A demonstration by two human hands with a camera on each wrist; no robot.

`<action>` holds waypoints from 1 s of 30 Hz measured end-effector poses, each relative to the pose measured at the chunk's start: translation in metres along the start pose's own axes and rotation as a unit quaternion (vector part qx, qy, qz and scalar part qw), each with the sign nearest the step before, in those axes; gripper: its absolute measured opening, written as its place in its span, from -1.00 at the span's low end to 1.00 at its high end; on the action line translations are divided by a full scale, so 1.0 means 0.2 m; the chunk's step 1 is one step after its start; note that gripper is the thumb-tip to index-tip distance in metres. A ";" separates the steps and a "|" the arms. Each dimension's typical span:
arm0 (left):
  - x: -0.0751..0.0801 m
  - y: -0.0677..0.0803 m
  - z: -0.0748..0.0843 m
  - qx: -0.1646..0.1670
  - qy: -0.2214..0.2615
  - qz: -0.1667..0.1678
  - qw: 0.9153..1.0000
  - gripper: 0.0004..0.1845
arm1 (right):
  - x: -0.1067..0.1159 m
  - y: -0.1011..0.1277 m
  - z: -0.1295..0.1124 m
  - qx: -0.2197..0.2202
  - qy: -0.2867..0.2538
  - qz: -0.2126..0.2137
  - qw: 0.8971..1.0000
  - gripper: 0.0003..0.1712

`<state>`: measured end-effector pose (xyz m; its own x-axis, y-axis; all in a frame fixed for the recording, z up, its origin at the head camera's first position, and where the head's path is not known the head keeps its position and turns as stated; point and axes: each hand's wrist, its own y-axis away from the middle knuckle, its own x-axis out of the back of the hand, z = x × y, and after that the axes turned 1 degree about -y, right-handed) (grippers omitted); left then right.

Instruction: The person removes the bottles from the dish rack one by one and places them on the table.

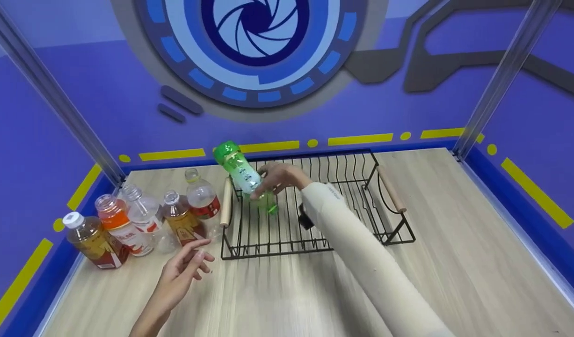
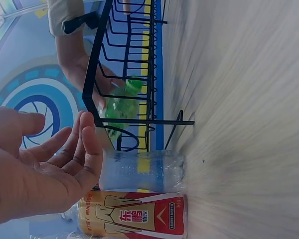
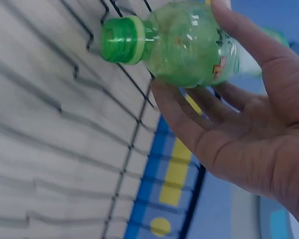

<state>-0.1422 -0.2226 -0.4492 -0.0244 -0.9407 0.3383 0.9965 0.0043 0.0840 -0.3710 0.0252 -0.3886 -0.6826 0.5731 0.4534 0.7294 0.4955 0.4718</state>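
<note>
My right hand point(image 1: 281, 177) grips a green plastic bottle point(image 1: 242, 172) over the left part of a black wire dish rack point(image 1: 392, 189) with wooden handles. The bottle is tilted, its base up to the left and its neck down toward the rack wires. In the right wrist view the uncapped green neck point(image 3: 123, 41) shows close over the wires, with thumb and fingers on either side of the body. My left hand point(image 1: 186, 267) holds nothing, its fingers loosely bent, just left of the rack's front corner. Nearest to it are a clear bottle with a red label point(image 1: 205, 206) and a gold-and-red labelled bottle point(image 2: 134, 214).
Several plastic bottles stand grouped left of the rack, among them a white-capped one point(image 1: 99, 245) and one with an orange band point(image 1: 120, 220). The wooden table point(image 1: 455, 281) is bounded by blue-purple walls point(image 1: 539, 154) behind and at the sides.
</note>
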 end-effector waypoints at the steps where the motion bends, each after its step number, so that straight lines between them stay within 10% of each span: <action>1: 0.00 0.00 0.00 -0.002 0.000 -0.004 1.000 -0.66 | 0.02 0.02 0.01 -0.001 0.004 -0.002 1.000 -0.05; 17: -0.04 0.03 0.04 -0.024 0.004 -0.017 1.000 -0.63 | 0.33 0.48 0.21 0.053 0.093 0.045 0.993 -0.02; 30: -0.10 0.02 0.08 -0.031 0.009 -0.048 0.998 -0.61 | 0.30 0.82 0.40 0.130 0.127 -0.007 0.983 -0.14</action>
<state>-0.1386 -0.1994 -0.4410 -0.1183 -0.9417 0.3149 0.9928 -0.1055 0.0573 -0.2886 0.1930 -0.3450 -0.6580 0.4001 0.6379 0.6844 0.6711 0.2850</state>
